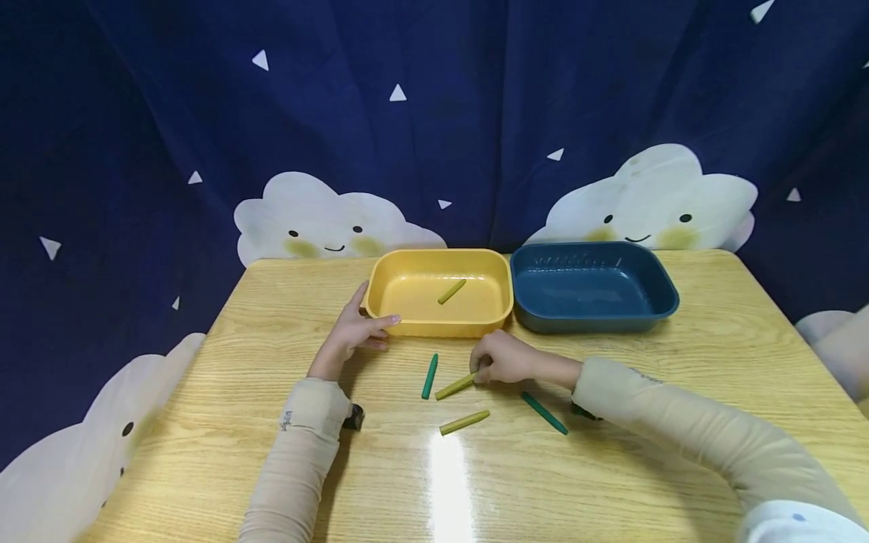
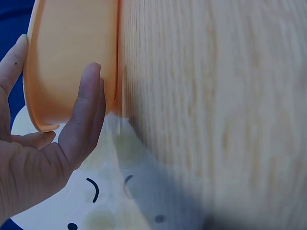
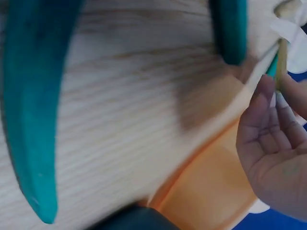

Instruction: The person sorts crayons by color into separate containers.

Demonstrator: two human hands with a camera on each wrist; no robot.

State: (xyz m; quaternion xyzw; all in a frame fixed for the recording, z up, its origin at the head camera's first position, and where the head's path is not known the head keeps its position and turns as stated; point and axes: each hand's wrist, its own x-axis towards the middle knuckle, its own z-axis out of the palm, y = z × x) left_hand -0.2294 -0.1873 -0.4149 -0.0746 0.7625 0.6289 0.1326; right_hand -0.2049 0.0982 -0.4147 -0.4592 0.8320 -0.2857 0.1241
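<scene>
The right hand (image 1: pixel 505 357) pinches an olive-yellow crayon (image 1: pixel 453 388) by its far right end, just nearer than the yellow tray (image 1: pixel 434 330); I can't tell whether its free end touches the table (image 1: pixel 285 324). The left hand (image 1: pixel 353 329) rests at the tray's left end, fingers extended against it, not clenched. Inside lies 1 like-coloured crayon (image 1: pixel 451 291). Pinched so near its tip, the held piece could swivel; a hold closer to its middle would likely be steadier. With 1 green crayon (image 1: pixel 430 376) just left of it, lifting straight up seems safest, the left hand pressing only lightly.
</scene>
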